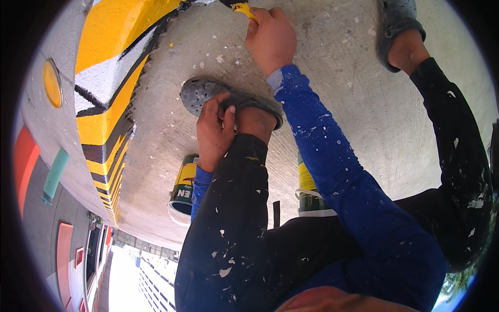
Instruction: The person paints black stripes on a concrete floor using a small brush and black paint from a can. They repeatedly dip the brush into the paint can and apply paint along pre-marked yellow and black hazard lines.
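Note:
Near the top edge, my right hand point(274, 41) is closed around the yellow handle of a paintbrush point(244, 9). The brush's dark head is cut off by the frame's edge. It is held low over the concrete, just right of a painted curb point(106, 119) in yellow, black and white. My left hand point(214, 132) rests at my ankle, its fingers loosely apart and touching the grey clog point(200, 95) on my foot. Nothing shows in that hand.
Below my left hand stands a green and yellow paint can point(184, 184). A second can point(309, 190) is partly hidden behind my right arm. My other clog point(397, 34) is at the upper right. Paint specks dot the concrete floor point(343, 67).

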Tool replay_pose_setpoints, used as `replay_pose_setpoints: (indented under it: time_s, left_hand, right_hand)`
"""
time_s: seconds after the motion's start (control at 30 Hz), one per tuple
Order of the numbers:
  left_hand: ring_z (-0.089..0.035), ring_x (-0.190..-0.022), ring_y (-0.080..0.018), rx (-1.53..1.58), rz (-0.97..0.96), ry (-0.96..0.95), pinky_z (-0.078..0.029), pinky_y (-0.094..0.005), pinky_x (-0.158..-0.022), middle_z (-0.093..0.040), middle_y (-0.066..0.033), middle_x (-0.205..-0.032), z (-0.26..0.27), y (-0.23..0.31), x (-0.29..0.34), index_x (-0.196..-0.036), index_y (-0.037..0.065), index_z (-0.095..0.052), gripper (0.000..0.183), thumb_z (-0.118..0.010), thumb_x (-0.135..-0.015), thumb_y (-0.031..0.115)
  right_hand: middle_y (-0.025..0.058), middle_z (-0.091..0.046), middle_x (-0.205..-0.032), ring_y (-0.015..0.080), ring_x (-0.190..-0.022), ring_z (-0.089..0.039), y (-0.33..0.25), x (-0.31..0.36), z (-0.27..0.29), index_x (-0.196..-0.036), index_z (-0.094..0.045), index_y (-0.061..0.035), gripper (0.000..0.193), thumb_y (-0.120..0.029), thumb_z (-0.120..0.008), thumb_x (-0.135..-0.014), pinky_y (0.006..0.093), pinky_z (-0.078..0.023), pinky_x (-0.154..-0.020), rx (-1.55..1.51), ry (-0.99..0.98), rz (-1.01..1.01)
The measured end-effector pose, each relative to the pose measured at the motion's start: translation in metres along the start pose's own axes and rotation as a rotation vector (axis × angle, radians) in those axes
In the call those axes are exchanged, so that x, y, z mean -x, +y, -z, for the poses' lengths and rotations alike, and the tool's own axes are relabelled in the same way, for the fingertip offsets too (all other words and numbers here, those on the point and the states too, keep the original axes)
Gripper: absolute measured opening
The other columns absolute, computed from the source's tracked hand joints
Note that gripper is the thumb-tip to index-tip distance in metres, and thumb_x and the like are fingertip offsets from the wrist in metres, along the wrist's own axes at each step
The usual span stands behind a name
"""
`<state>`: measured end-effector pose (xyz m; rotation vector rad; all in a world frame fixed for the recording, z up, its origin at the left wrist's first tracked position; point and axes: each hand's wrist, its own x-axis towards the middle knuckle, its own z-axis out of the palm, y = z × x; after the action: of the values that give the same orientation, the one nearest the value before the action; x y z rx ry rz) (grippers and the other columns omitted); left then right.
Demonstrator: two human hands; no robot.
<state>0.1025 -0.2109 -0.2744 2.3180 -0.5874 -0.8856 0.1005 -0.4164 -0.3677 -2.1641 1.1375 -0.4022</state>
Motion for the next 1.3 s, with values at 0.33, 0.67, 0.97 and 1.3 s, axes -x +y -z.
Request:
replay_pose_setpoints:
  time_s: [0.33,0.67,0.97,1.3]
  left_hand:
    - [-0.059,-0.070,-0.0254,0.011,0.000,0.003,-0.050,-0.0387,-0.063,-0.067,-0.0146,-0.094,-0.001,-0.007,0.001,-0.125,-0.001,-0.068,0.028,-0.069,-0.099,0.012]
    - [-0.058,-0.070,-0.0241,0.012,-0.016,0.002,-0.049,-0.0377,-0.063,-0.066,-0.0136,-0.092,-0.001,-0.011,0.002,-0.127,0.000,-0.067,0.031,-0.069,-0.099,0.012]
    - [-0.058,-0.071,-0.0251,0.024,-0.011,0.006,-0.050,-0.0382,-0.065,-0.065,-0.0137,-0.091,-0.002,-0.010,0.002,-0.125,-0.001,-0.067,0.029,-0.069,-0.099,0.011]
    - [-0.057,-0.069,-0.0242,0.011,0.015,0.000,-0.049,-0.0374,-0.062,-0.064,-0.0132,-0.088,-0.001,-0.008,0.002,-0.125,-0.001,-0.067,0.030,-0.070,-0.098,0.011]
  right_hand:
    - [0.0131,-0.069,-0.100,0.0371,-0.084,-0.071,-0.001,0.000,0.018,-0.114,-0.077,-0.0100,0.023,-0.013,-0.074,-0.092,0.0450,-0.057,-0.074,-0.024,-0.145,0.037]
    - [0.0207,-0.067,-0.105,0.0438,-0.090,-0.069,0.006,-0.021,0.027,-0.118,-0.075,-0.0071,0.026,-0.013,-0.067,-0.095,0.0524,-0.057,-0.078,0.105,-0.100,-0.018]
    - [0.0203,-0.067,-0.105,0.0440,-0.089,-0.070,-0.003,-0.010,0.032,-0.118,-0.075,-0.0065,0.025,-0.013,-0.067,-0.095,0.0525,-0.057,-0.077,-0.007,-0.137,-0.002]
    - [0.0212,-0.068,-0.107,0.0444,-0.091,-0.070,0.009,-0.021,0.033,-0.119,-0.074,-0.0055,0.026,-0.011,-0.067,-0.095,0.0529,-0.057,-0.079,0.038,-0.113,-0.014]
